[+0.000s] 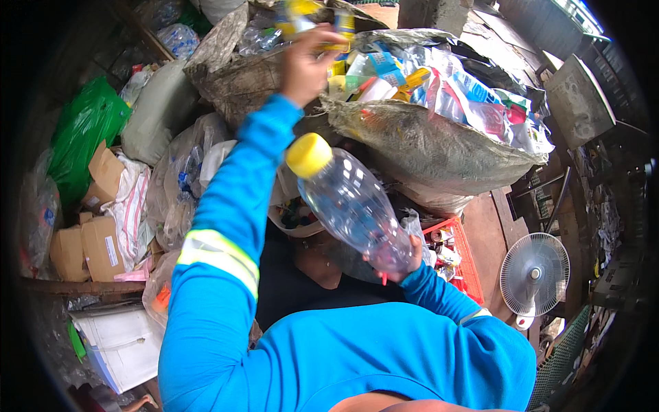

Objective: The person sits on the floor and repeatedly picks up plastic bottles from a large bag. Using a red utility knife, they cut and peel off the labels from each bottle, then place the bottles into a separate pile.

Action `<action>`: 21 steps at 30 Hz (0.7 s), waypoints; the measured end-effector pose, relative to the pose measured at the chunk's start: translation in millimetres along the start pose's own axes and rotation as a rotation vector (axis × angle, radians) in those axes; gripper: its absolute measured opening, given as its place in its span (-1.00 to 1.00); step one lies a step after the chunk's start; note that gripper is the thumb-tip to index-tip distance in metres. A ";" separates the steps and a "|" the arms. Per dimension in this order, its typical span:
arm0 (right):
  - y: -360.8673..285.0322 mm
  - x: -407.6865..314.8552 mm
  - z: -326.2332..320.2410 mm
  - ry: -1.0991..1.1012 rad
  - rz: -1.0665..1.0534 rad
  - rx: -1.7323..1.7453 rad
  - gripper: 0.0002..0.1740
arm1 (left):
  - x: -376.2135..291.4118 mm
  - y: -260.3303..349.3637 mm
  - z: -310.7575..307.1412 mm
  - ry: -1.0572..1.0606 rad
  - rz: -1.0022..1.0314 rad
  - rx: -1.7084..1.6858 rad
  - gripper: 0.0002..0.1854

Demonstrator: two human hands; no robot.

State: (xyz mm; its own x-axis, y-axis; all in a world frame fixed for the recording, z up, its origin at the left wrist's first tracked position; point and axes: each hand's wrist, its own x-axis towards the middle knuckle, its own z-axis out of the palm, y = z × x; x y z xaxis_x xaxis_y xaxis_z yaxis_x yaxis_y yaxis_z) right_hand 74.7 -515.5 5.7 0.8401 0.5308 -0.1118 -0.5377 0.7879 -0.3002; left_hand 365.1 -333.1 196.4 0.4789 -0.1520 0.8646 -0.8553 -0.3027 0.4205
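My right hand [412,257] grips the base of a large clear plastic bottle [355,206], which tilts up to the left. A yellow screw cap [309,155] closes its neck. By the fingers under the bottle, a small red tip [384,278] shows; what it belongs to is hidden. My left hand [311,64] is raised above the sacks, its fingers around a yellow and blue plastic label [344,31], blurred by motion. Right of that hand, a woven sack [437,139] stands full of plastic labels and wrappers [463,92].
Another woven sack [231,82] with plastic bottles stands behind my left forearm. At left are a green plastic bag [85,136], cardboard boxes [100,247] and bags of bottles [175,180]. A red crate [467,257] of cans and a fan [534,274] stand at right.
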 end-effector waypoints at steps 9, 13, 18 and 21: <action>-33.9 -36.0 -9.1 0.073 -0.156 0.128 -0.09 | -6.7 -56.8 170.6 -0.981 -0.547 -0.246 -0.71; -42.9 -22.1 -15.4 0.093 -0.164 0.121 -0.07 | 27.0 -63.7 144.4 -0.703 -0.304 -0.305 -0.71; -36.7 -8.3 -14.3 0.079 -0.137 0.160 -0.11 | 66.4 -9.7 51.0 -0.688 -0.211 -0.172 -0.62; -40.8 -6.1 -5.0 0.072 -0.122 0.110 -0.14 | 30.3 51.9 -2.3 -0.758 -0.133 -0.593 -0.55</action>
State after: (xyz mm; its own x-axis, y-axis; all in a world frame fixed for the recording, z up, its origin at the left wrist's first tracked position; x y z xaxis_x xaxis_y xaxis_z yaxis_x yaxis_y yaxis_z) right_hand 91.9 -552.5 13.9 0.9005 0.4082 -0.1500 -0.4325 0.8768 -0.2104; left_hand 334.8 -351.3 245.1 0.4017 -0.7794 0.4809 -0.6464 0.1307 0.7517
